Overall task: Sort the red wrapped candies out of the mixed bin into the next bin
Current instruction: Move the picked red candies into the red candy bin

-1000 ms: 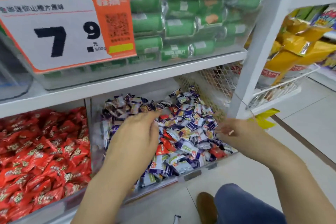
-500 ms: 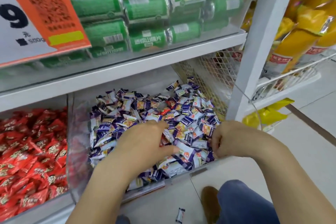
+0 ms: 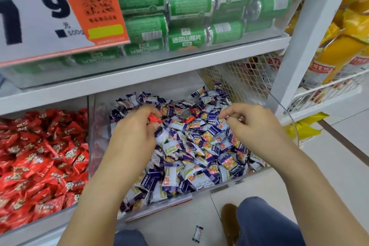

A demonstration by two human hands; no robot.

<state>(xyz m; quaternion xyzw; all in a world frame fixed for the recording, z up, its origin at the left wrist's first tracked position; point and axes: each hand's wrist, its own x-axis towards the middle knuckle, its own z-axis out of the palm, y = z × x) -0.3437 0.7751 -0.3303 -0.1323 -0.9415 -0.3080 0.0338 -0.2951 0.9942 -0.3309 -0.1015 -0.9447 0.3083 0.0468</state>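
While the left hand (image 3: pixel 135 136) pinches a red candy (image 3: pixel 154 120) at its fingertips | right hand (image 3: pixel 253 126) curled, contents unclear | more red candy (image 3: pixel 194 111) between them | likely light, crinkly, slippery: pinch the wrapper's body

A shop: price sign (image 3: pixel 46 10) upper left, shelves of green tubes (image 3: pixel 191 6), candy bins (image 3: pixel 95 146) below

Head view looks steeply down, close over the mixed bin (image 3: pixel 229 184).
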